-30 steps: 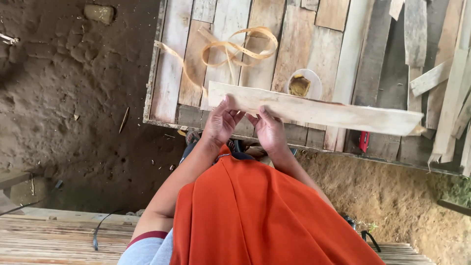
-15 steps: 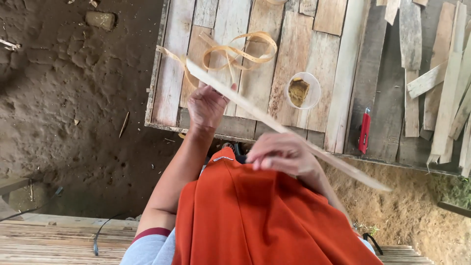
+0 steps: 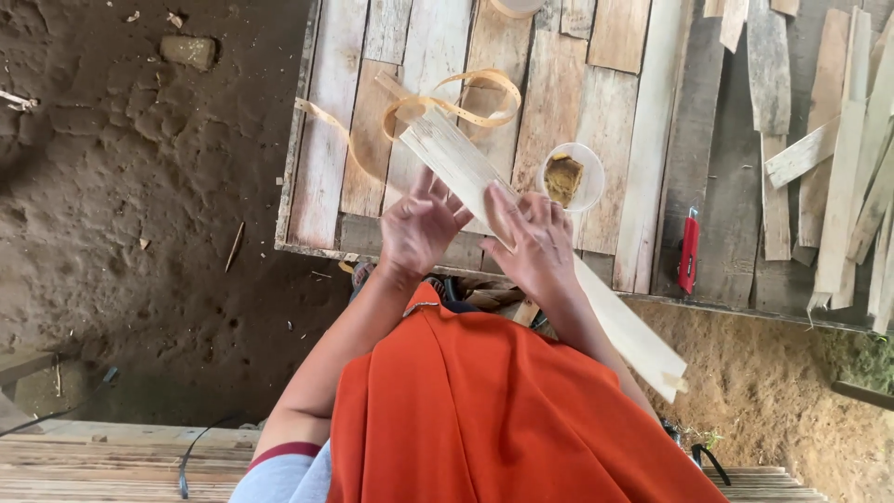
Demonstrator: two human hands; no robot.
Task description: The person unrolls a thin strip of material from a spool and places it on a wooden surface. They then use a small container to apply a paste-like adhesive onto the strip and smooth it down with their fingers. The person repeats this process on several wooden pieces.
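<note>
I see both hands on a long pale slat (image 3: 466,172) that runs on a slant from the platform (image 3: 643,140) down past my right side, its far end near the curled shavings (image 3: 466,98), its near end out over the dirt. The left hand (image 3: 419,224) lies flat against the slat's left edge, fingers spread wide, pressing rather than gripping. The right hand (image 3: 531,244) rests on top of the slat near its middle, fingers loosely bent over the face (whether the thumb closes underneath I cannot tell).

I judge the slat light and thin, stiff along its length but likely to flex or split along the grain if pinched at a tip; its edges may be splintery. The middle, where the hands are, looks the safest hold, with palms flat on the broad faces.

Just beyond the right hand sits a small cup (image 3: 572,175) of brownish stuff; a red knife (image 3: 689,251) lies farther right, beside a heap of strips (image 3: 838,177).
</note>
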